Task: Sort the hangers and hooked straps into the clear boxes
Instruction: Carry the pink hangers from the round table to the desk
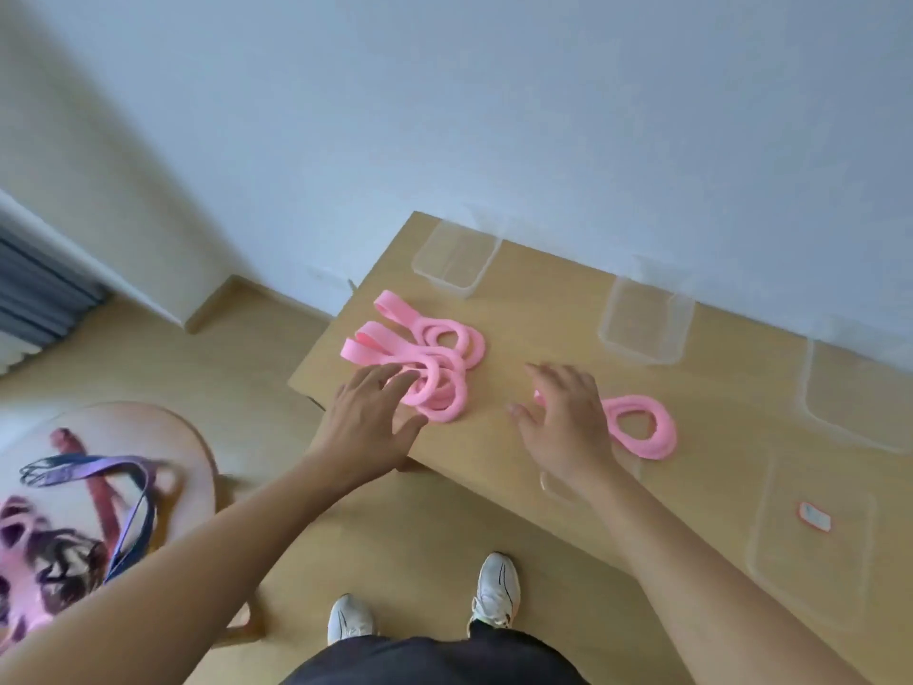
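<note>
left grip (370, 417) spread wide and empty, fingertips on the pink strap pile (420, 368) on the bench (543, 313), tails running far-left; right grip (563, 422) wide too, lone pink loop (642, 425) just right of it, maybe touching

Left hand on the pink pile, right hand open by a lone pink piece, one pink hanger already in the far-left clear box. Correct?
No: the head view shows the far-left clear box empty. The rest holds: left hand on the pink pile, right hand open by the lone pink piece.
</note>
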Tool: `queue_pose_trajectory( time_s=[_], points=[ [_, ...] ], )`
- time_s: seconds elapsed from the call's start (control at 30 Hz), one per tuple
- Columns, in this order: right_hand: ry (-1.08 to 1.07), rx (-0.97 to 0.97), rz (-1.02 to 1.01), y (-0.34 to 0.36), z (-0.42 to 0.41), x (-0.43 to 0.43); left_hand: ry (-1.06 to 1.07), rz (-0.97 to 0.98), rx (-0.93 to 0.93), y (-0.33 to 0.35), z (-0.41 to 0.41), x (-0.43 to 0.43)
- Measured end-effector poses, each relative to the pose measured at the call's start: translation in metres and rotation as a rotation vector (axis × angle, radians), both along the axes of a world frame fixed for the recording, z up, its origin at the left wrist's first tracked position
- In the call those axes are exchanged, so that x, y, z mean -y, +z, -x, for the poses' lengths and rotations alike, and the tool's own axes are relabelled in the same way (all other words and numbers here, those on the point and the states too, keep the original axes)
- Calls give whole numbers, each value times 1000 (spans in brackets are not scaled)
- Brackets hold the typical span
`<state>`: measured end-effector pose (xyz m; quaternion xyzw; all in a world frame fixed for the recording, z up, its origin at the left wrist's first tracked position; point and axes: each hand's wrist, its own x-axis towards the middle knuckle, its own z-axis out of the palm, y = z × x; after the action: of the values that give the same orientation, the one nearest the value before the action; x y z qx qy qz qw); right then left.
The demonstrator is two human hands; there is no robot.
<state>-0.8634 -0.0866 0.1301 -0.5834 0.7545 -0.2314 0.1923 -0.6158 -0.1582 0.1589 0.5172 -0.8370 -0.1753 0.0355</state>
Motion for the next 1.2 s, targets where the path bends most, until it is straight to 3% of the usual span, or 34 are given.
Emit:
queue_pose_trajectory(
  time_s=[0.37, 0.83, 1.2],
  points=[
    [505, -176, -27, 2, -172, 40, 629, -13, 42, 6, -249, -101],
    [918, -216, -182, -21, -468, 16, 1225, -134, -15, -35, -521, -275],
    [1133, -252, -447, -51, -619, 31, 1558, -311, -143, -75, -595, -304]
  ],
)
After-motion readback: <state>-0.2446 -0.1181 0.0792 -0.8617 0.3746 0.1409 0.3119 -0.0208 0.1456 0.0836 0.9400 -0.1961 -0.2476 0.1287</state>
